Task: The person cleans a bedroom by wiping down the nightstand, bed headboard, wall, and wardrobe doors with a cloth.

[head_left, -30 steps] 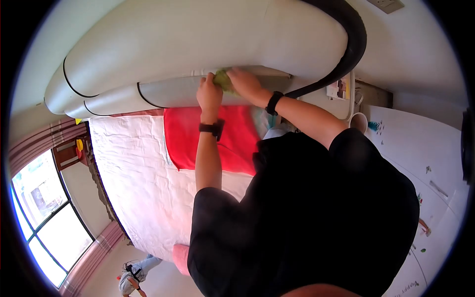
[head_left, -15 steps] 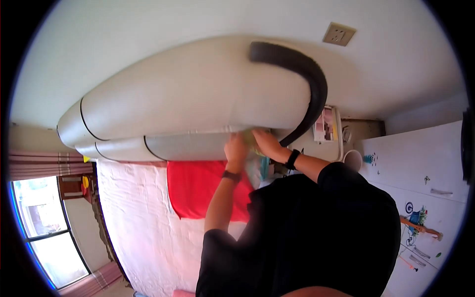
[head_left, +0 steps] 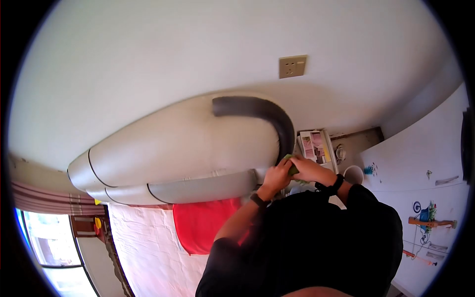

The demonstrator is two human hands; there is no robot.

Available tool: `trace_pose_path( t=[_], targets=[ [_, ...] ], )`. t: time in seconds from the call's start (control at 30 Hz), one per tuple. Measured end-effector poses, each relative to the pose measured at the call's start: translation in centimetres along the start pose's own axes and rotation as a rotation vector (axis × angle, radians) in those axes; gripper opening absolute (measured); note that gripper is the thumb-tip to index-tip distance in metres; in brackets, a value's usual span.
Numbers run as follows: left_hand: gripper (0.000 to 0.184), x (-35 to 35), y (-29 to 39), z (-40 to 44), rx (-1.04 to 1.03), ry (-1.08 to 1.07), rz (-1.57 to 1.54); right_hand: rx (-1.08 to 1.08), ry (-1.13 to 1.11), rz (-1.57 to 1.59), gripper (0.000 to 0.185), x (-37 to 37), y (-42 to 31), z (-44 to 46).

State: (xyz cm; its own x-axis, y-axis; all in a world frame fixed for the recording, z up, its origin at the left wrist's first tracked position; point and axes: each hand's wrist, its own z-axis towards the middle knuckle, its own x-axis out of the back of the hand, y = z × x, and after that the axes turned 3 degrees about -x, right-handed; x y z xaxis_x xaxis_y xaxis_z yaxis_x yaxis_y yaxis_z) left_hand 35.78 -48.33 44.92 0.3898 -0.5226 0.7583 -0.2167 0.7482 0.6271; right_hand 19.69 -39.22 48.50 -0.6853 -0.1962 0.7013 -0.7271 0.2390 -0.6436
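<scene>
A small green cloth is gripped between my two hands, at the lower right end of the padded cream headboard. My left hand is closed on the cloth from the left side. From the right, my right hand has its fingers closed round the cloth's other side. The dark curved trim of the headboard comes down just above both hands. Below the headboard a red cloth lies on the white bed sheet.
A bedside table with a pink-and-white box stands right of the headboard. A white bin is beside the white wardrobe. A socket is on the wall. Curtains and a window are at the left.
The view has swung up and to the right. Both hands, with the green cloth between them, have moved right from the headboard's lower edge to its end near the bedside table.
</scene>
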Motion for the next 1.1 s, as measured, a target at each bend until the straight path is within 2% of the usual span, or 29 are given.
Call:
trace_pose_path(
  t=[0.17, 0.2, 0.3, 0.4, 0.5, 0.53, 0.57, 0.77, 0.87, 0.97, 1.1],
  targets=[
    [0.031, 4.7, 3.8, 8.8, -0.125, 0.182, 0.069, 0.175, 0.523, 0.04, 0.078, 8.9, -1.7, -1.8],
    [0.033, 5.9, 4.6, 10.5, -0.185, 0.287, 0.051, 0.214, 0.638, 0.048, 0.08, 10.6, -2.5, -2.0],
    [0.043, 9.6, 7.7, 14.8, -0.286, 0.482, 0.049, 0.226, 0.742, 0.194, 0.085, 14.3, -3.2, -2.2],
    [0.05, 12.2, 10.7, 18.8, -0.403, 0.623, 0.047, 0.244, 0.86, 0.229, 0.079, 18.1, -2.1, -1.6],
    [0.05, 13.2, 13.0, 22.9, -0.497, 0.704, 0.035, 0.461, 0.997, 0.287, 0.073, 22.6, -0.4, -0.7],
    [0.049, 13.4, 13.7, 24.4, -0.521, 0.734, 0.055, 0.476, 1.095, 0.209, 0.065, 24.2, -0.4, -0.5],
    [0.049, 13.4, 14.3, 25.8, -0.543, 0.763, 0.074, 0.497, 1.148, 0.184, 0.066, 25.6, -0.1, 0.2],
    [0.048, 13.0, 16.5, 34.0, -0.402, 0.735, -0.091, 0.495, 1.353, 0.166, 0.06, 31.5, 2.6, 3.6],
    [0.048, 12.0, 17.5, 38.0, -0.556, 0.849, 0.057, 0.501, 1.433, 0.221, 0.057, 34.0, 4.0, 4.5],
    [0.046, 11.0, 19.0, 40.0, -0.627, 0.796, 0.099, 0.381, 1.462, 0.34, 0.055, 34.2, 6.1, 3.9],
    [0.049, 8.9, 18.0, 40.1, -0.619, 0.657, 0.052, 0.311, 1.473, 0.395, 0.055, 32.5, 8.5, 3.8]
  ],
)
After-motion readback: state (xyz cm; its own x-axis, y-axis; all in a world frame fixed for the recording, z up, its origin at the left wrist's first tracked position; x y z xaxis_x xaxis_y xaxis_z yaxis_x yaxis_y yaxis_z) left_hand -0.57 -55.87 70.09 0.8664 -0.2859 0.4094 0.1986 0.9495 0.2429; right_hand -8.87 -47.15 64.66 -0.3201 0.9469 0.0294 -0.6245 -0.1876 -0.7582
